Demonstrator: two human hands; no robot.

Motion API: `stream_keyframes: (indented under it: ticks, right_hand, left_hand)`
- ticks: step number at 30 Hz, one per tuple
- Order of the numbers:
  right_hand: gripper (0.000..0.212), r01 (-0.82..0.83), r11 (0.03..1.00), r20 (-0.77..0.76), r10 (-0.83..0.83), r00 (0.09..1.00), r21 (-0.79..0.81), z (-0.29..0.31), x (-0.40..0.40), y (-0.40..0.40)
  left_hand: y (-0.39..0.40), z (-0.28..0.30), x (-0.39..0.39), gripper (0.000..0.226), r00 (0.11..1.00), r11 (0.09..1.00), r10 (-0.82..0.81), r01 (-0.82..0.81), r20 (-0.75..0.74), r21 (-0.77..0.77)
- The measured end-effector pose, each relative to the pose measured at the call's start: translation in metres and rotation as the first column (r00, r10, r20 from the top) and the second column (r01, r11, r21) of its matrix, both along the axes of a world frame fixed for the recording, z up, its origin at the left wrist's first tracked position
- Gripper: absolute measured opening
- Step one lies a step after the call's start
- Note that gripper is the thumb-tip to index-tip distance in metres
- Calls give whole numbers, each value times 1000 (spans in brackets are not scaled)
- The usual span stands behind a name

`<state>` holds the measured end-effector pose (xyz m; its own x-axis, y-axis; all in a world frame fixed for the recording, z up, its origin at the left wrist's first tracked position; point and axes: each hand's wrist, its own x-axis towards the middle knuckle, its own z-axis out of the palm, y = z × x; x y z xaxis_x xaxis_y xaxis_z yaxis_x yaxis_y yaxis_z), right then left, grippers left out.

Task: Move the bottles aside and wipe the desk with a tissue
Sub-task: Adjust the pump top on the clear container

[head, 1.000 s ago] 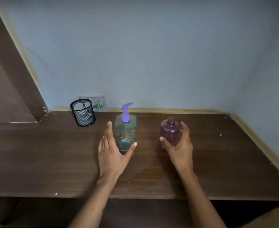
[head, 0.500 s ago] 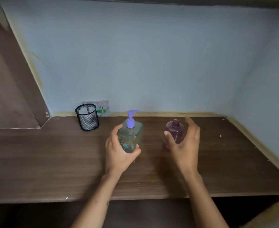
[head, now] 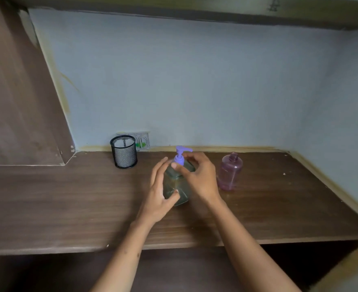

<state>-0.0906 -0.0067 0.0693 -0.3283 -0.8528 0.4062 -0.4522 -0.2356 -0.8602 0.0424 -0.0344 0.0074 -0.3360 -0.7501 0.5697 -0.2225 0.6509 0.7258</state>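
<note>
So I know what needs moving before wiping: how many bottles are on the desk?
2. The clear pump bottle stands mid-desk with both hands on it; the capless pink bottle stands just to its right, untouched. None appear hidden.

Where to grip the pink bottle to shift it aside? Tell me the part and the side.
Grip the pink bottle around its wide round body, coming from its right with the right hand. It stands upright, uncapped and part full, so the narrow neck gives a poorer hold, and its right side is clear.
</note>
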Motion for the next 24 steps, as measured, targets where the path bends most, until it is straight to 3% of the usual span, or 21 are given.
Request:
stream_keyframes:
  ticks: [11,24]
  right_hand:
    - [27,21,1000,92,-23,995,21,-1,0,-18]
    - [27,-126,991,-17,127,992,39,3,-14,-23]
  left_hand:
    - [-14,-9,5,60,997,988,69,-64,24,-142]
    - [-9,-8,5,53,1000,996,19,-18,16,-89]
